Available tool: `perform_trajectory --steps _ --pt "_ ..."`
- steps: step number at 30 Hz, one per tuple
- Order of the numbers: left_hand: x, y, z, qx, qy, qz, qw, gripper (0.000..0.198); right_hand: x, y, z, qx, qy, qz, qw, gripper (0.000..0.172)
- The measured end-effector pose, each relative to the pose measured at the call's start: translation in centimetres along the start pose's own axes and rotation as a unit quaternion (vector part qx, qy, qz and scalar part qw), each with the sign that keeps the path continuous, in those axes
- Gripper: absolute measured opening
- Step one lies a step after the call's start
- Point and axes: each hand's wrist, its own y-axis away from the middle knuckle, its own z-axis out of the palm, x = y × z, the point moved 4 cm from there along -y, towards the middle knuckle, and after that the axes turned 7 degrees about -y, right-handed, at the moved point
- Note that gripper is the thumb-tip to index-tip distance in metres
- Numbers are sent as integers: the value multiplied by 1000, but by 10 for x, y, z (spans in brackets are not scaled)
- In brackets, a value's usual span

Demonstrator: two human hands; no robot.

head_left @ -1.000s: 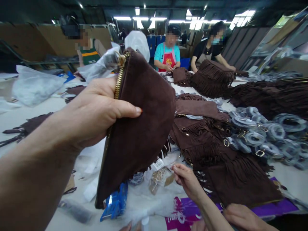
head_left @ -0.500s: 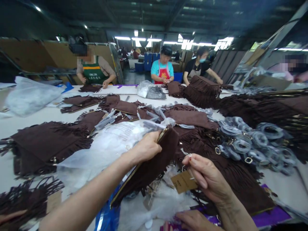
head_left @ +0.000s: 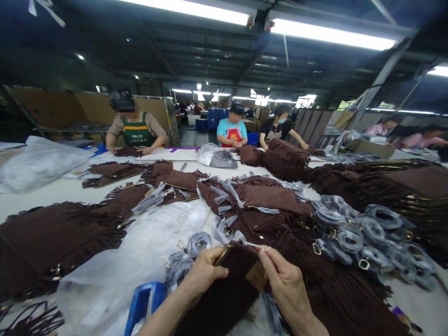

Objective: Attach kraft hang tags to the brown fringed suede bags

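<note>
While the left hand [head_left: 205, 273] grips the brown pouch [head_left: 224, 301], the right hand [head_left: 285, 282] pinches its paper tag [head_left: 256, 276] — both closed.

The pouch [head_left: 227, 289] is dark brown suede-like cloth, matt and napped, with a shiny gold-coloured metal zipper [head_left: 223, 255] along its edge. The hang tag [head_left: 257, 276] is dull brown kraft paper. The fringed bags [head_left: 52, 238] show the same soft, matt brown nap. The coiled straps [head_left: 350, 233] are wrapped in thin glossy plastic film and carry bright metal clasps [head_left: 363, 264]. The plastic bag [head_left: 140, 252] is clear, crinkled and faintly shiny. The counter [head_left: 42, 191] is smooth, matt white.
</note>
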Motion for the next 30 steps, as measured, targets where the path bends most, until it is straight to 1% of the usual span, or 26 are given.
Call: perform_trajectory --steps 3,4,6,8,10,12,14,16,17,19,21,23,25,26,28,29,30 --pt "-4 3 2 -25 97 -12 995 37 5 -7 6 20 -32 17 999 33" --pt "-4 4 2 -27 103 -11 994 38 7 -10 11 9 -46 34 998 34" --pt "-5 7 2 -24 89 -5 996 38 11 -13 20 -36 -92 78 992 38" --pt "-6 9 2 -15 54 2 998 36 11 -15 28 -79 -150 120 978 43" --pt "-8 12 1 3 3 20 1000 32 8 -15 31 -98 -188 144 966 44" --pt "-8 17 1 28 -74 50 996 24 3 -16 32 -105 -188 151 965 42" --pt "-6 24 2 59 -162 96 980 16 0 -16 33 -118 -177 157 964 39" --pt "-2 31 4 91 -246 157 952 12 -2 -15 36 -125 -191 164 960 38" --pt "-1 34 5 104 -283 192 934 13 -2 -14 38 -124 -209 171 955 38" --pt "0 40 8 116 -345 260 894 21 -1 -11 43 -117 -249 201 940 37" --pt "-3 46 11 128 -394 312 855 26 3 -7 47 -105 -279 238 924 34" --pt "-8 52 10 158 -432 335 822 25 5 -3 51 -94 -293 263 914 32" --pt "-8 61 6 228 -469 341 782 20 6 0 54 -81 -295 270 913 32" --pt "-4 67 4 268 -485 348 756 18 6 1 55 -74 -294 270 914 33" --pt "10 78 2 329 -514 384 693 22 4 3 57 -66 -294 264 916 35" --pt "19 82 3 341 -526 401 668 24 3 4 58 -65 -296 258 917 35" --pt "28 82 5 335 -537 414 654 25 2 5 59 -67 -299 252 918 36"
